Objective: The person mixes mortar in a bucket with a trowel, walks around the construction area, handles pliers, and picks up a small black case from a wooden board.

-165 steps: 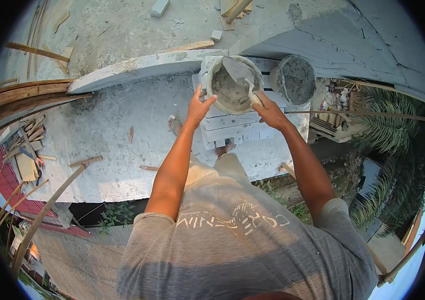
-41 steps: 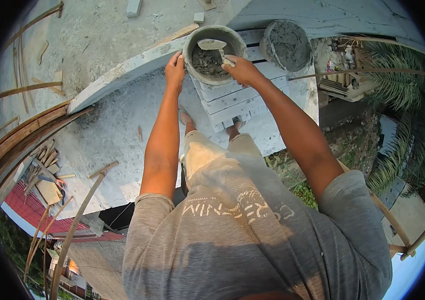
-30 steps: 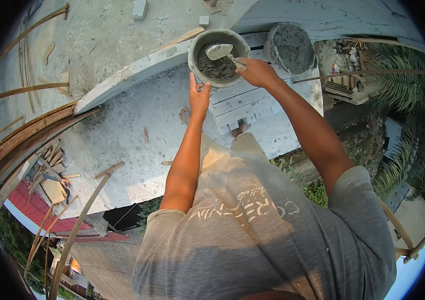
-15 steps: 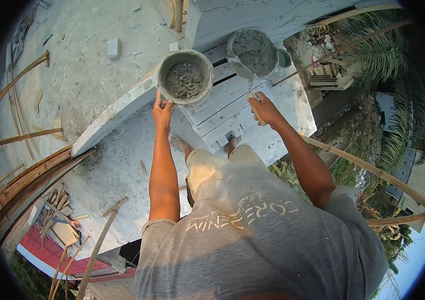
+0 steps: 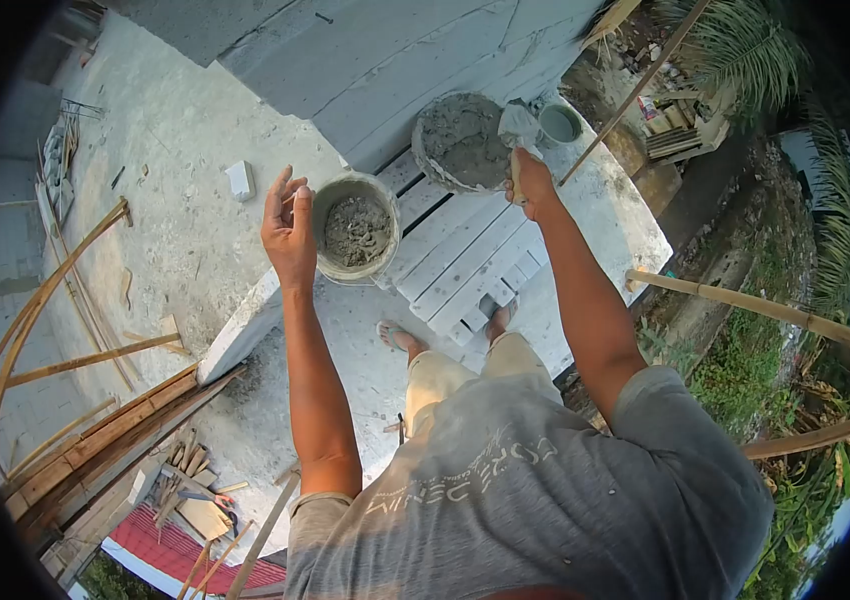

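Our grey knit T-shirt (image 5: pixel 565 490) carries pale, worn lettering that reads CORE DENIM; the smaller script beside it is too faint to read.

We count three round containers in the upper centre and upper right of the frame:
1. One deep grey bucket (image 5: pixel 393 215) with a thick circular rim, partly filled with coarse, lumpy grey mortar (image 5: pixel 357 230).
2. One wider grey tub (image 5: pixel 429 172), holding smoother wet mortar with a ridged surface.
3. One small green pail (image 5: pixel 560 123), to the right of the tub.

The first two sit on one white slatted wooden platform (image 5: pixel 465 262), made of flat parallel boards with dark gaps.

Our right hand (image 5: pixel 535 187) has its fingers closed around the pale handle of one trowel (image 5: pixel 519 125). The mortar-smeared blade is between the tub and the pail. Our left hand (image 5: pixel 290 235) is raised at the left side of the deep bucket, fingers apart and slightly bent, gripping nothing; we cannot tell whether it touches the rim.

One white rectangular block (image 5: pixel 241 181) lies on the rough concrete floor (image 5: pixel 180 170), left of the hand. Our two feet are at frame centre, below the platform.
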{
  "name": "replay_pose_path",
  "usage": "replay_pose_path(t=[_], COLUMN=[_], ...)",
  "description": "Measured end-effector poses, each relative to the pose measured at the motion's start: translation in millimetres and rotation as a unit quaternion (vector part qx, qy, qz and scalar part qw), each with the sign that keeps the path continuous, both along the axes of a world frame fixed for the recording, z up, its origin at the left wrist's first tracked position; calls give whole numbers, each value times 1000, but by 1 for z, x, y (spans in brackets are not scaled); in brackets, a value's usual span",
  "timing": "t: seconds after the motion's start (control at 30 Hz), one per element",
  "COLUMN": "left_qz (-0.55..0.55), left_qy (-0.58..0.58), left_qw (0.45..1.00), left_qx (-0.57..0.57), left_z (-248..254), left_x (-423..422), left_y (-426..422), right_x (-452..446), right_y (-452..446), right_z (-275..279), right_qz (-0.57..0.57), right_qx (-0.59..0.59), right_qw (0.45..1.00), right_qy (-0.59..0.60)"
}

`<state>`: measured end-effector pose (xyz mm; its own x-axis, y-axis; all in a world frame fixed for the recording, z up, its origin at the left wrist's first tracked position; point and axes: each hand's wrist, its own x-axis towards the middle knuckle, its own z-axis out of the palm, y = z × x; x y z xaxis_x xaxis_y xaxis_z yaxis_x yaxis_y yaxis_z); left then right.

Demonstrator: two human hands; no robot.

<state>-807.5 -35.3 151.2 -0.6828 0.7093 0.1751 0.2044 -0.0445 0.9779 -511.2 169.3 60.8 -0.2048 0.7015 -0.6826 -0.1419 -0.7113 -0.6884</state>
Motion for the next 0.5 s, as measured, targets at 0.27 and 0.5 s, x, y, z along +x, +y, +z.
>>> replay_pose_path(t=[0.27, 0.5], left_qz=[-81, -146], left_qy=[-209, -269], left_qw=[936, 867], left_qx=[-271, -394], left_z=[-100, -137], left_x=[110, 144], left_y=[-100, -176], right_x=[-102, -55], right_y=[41, 42], right_z=[-69, -51], right_qz=[165, 69], right_qx=[205, 220], right_qw=[921, 946], right_qy=[-287, -229])
